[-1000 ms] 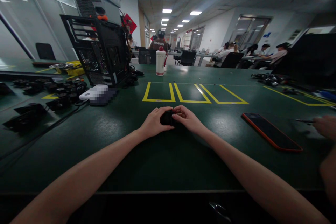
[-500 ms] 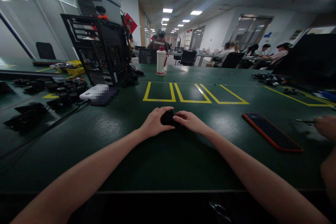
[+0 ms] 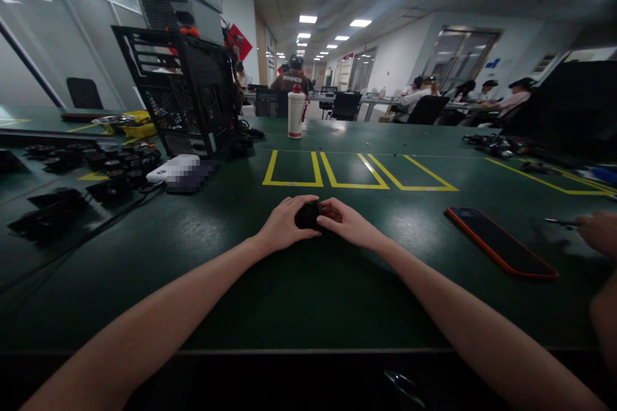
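A small, dark, rounded object (image 3: 307, 216) is held just above or on the green table (image 3: 299, 295), in front of the yellow taped outlines (image 3: 293, 184). My left hand (image 3: 283, 225) wraps round it from the left, fingers over the top and thumb below. From the right, my right hand (image 3: 344, 221) meets the object's right side with thumb and fingers brought together. The fingertips hide part of that side, and the object's details are too dark to make out.
An orange-edged phone (image 3: 501, 243) lies to the right, near another person's hand (image 3: 599, 231) with a thin tool. Black parts (image 3: 113, 167), a white device (image 3: 172, 168) and an open computer case (image 3: 193, 93) stand left. A bottle (image 3: 295, 115) is behind the outlines.
My right hand's fingers have shifted slightly, with the thumb lower and the fingertips more visible at the object's right side. My left hand keeps its hold.
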Demonstrator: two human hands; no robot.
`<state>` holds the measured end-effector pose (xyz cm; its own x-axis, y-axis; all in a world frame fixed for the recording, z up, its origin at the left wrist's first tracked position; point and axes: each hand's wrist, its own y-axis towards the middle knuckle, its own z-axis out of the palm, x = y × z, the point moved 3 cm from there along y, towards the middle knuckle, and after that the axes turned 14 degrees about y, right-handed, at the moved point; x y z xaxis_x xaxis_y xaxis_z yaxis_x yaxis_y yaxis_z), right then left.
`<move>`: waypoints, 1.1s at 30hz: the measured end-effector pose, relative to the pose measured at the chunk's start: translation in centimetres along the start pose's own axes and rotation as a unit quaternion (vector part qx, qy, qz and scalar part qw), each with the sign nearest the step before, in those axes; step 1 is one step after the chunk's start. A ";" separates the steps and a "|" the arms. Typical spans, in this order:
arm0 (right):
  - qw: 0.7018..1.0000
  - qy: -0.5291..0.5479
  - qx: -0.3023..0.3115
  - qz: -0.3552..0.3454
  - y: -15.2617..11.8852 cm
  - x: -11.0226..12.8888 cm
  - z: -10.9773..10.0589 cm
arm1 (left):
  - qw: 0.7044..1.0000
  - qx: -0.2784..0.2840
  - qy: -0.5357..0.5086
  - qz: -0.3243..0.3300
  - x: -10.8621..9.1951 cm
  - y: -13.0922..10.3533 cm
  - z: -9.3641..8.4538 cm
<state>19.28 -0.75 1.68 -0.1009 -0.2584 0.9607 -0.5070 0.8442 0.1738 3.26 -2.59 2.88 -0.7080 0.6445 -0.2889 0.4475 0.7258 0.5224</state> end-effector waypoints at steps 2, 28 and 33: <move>0.999 -0.008 0.023 0.026 -0.1 0.1 0.0 | 1.000 -0.001 -0.001 0.001 0.0 0.0 0.0; 0.995 -0.091 0.010 0.025 0.1 -0.1 -0.6 | 1.000 0.011 -0.016 -0.004 -0.1 -0.1 -0.2; 0.981 -0.193 -0.013 -0.003 0.2 0.0 -0.5 | 1.000 0.016 -0.020 -0.008 -0.1 -0.1 -0.3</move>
<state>19.58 -0.31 1.79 -0.4177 -0.4168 0.8073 -0.4862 0.8532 0.1890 3.12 -2.78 3.12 -0.6924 0.6419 -0.3296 0.4539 0.7425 0.4926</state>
